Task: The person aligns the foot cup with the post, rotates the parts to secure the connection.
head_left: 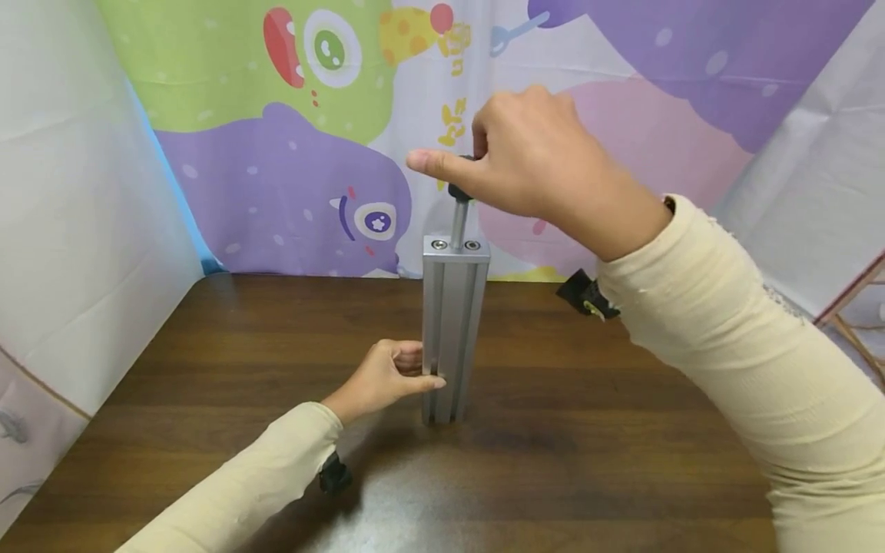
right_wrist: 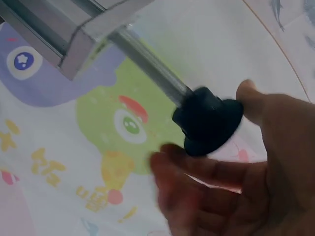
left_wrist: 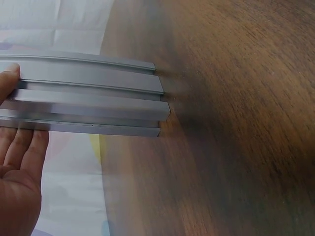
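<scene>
A silver aluminium profile [head_left: 452, 330] with long grooves stands upright on the wooden table. Low down, my left hand [head_left: 376, 380] grips it, thumb on the near face and fingers behind, as the profile [left_wrist: 88, 88] in the left wrist view also shows. A metal rod [head_left: 459, 223] rises from its end plate [head_left: 456, 250] between two socket screws. Topping the rod is a black levelling foot [right_wrist: 209, 120] with a flared base. My right hand [head_left: 535, 153] holds this foot; in the right wrist view the thumb touches its rim and the blurred fingers curl beside it.
Behind the wooden table [head_left: 276, 322] hangs a cartoon-printed curtain [head_left: 290, 192]. White cloth [head_left: 76, 192] closes off the left side. Black straps [head_left: 588, 296] sit at both wrists.
</scene>
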`<state>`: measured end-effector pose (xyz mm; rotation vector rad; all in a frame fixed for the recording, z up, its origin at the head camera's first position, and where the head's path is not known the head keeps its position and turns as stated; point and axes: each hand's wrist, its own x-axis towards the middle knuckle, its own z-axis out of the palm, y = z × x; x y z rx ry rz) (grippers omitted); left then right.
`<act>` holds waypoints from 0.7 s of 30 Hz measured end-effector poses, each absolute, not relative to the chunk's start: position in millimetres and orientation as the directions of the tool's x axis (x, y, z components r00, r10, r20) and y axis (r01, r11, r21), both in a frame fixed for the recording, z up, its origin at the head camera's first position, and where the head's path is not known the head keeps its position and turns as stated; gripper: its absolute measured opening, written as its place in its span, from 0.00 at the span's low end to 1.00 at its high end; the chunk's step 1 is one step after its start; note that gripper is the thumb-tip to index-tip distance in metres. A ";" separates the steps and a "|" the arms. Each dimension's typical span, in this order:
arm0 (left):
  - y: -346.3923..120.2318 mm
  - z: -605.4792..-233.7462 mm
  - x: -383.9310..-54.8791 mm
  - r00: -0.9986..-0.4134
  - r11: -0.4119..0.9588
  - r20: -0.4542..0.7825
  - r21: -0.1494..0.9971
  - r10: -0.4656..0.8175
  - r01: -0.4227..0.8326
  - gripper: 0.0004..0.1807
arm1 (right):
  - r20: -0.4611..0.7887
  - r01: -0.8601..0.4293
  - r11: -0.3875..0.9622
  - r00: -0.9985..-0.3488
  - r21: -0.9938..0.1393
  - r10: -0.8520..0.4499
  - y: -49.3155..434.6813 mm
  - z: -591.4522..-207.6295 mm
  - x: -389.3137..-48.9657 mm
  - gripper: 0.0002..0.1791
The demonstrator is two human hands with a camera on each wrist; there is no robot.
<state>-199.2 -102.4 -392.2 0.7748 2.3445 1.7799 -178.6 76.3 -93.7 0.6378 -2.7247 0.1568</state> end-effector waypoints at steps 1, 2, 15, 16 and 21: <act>-103.2 -392.5 -199.0 -0.867 0.187 0.222 0.924 0.446 0.333 0.17 | 0.316 -0.473 0.881 -0.840 -0.030 -0.441 77.9 -91.7 -178.6 0.37; -104.0 -392.8 -198.8 -0.869 0.187 0.222 0.925 0.442 0.331 0.17 | 0.276 -0.504 0.863 -0.835 -0.031 -0.477 80.1 -89.3 -178.8 0.36; -104.9 -397.2 -198.6 -0.876 0.173 0.221 0.932 0.429 0.320 0.18 | 0.004 -0.859 0.491 -0.496 -0.145 -0.868 103.7 -69.3 -200.3 0.27; -104.8 -397.4 -198.5 -0.876 0.172 0.219 0.933 0.429 0.317 0.18 | 0.013 -0.857 0.493 -0.501 -0.149 -0.866 103.1 -69.7 -200.2 0.26; -104.9 -397.1 -198.0 -0.874 0.170 0.220 0.932 0.433 0.319 0.18 | 0.157 -0.777 0.627 -0.628 -0.059 -0.762 93.3 -76.9 -192.3 0.12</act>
